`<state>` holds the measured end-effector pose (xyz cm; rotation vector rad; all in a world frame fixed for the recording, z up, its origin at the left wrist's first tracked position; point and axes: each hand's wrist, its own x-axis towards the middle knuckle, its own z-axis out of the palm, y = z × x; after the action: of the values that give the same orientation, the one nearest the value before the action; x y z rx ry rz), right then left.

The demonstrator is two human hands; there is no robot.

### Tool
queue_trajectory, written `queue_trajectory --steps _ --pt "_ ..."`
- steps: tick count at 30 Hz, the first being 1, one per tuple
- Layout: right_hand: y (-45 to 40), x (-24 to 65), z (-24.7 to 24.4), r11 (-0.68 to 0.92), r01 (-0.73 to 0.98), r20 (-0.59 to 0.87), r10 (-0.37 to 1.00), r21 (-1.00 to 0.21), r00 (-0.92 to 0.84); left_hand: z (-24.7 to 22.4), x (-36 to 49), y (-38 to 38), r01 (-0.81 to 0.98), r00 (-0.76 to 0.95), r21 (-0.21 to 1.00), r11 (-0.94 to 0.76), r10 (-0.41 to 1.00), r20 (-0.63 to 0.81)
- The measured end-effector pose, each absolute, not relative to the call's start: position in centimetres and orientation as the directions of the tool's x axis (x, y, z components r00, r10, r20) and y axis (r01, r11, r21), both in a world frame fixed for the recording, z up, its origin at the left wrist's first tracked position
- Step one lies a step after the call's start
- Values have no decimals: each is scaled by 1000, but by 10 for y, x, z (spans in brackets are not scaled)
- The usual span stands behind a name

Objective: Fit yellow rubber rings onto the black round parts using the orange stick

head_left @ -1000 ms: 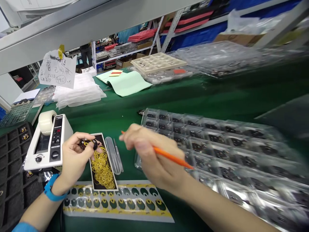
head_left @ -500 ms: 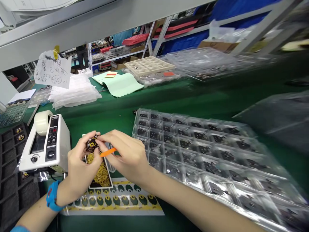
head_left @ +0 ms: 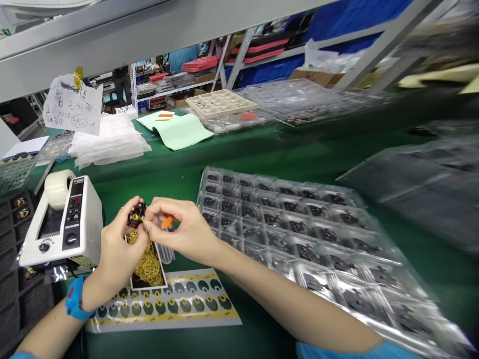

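My left hand [head_left: 121,244] holds a small dark round part [head_left: 136,214] with a yellow ring in its centre between thumb and fingers. My right hand [head_left: 183,227] pinches a bit of yellow material at the part's right side, and an orange-tipped tool [head_left: 167,222] sits among its fingers. Below both hands lies a white-edged box of yellow rings [head_left: 150,267]. In front of it is a sheet of yellow and green round stickers [head_left: 187,304]. Clear plastic pieces [head_left: 166,253] lie beside the box, partly hidden by my right hand.
A white tape dispenser [head_left: 63,224] stands at the left, beside a black foam tray [head_left: 11,279]. Clear trays of dark parts [head_left: 284,224] spread over the right side. Behind are green paper [head_left: 183,130] and a beige compartment tray [head_left: 220,103]. A metal beam [head_left: 157,37] crosses above.
The view has shifted slightly, moving the scene left. My right fingers have pulled back a little from the part's face, and yellow material now shows at their tips. The orange tool has tilted.
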<state>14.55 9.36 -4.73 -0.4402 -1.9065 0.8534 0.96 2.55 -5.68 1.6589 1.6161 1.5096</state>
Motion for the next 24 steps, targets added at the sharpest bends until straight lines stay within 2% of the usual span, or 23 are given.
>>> queue_trajectory --steps 2,5,8,11,15,19,21,24 --pt "97 149 -41 516 -104 488 698 -850 -525 -59 4 32 433 -284 875 -217 888 361" --pt "107 154 -37 350 -64 317 737 -934 -597 -55 -3 39 324 -372 924 -204 870 322" --pt "121 151 -46 352 161 158 722 -922 -673 -41 -6 38 247 -431 919 -306 815 387" --pt "133 142 -64 388 330 62 723 -861 -688 -27 -8 33 261 -462 890 -375 760 456" --pt "143 135 -79 403 357 84 754 -843 -652 -23 -11 32 235 -457 908 -347 785 419" --pt "142 148 -63 417 338 156 793 -844 -588 -28 -11 34 192 -428 921 -339 816 389" --pt "136 163 -47 449 302 249 817 -841 -521 -28 -9 32 201 -409 917 -345 821 398" --pt "126 194 -23 562 276 469 816 -780 -338 -27 -6 29 217 -390 896 -387 808 442"
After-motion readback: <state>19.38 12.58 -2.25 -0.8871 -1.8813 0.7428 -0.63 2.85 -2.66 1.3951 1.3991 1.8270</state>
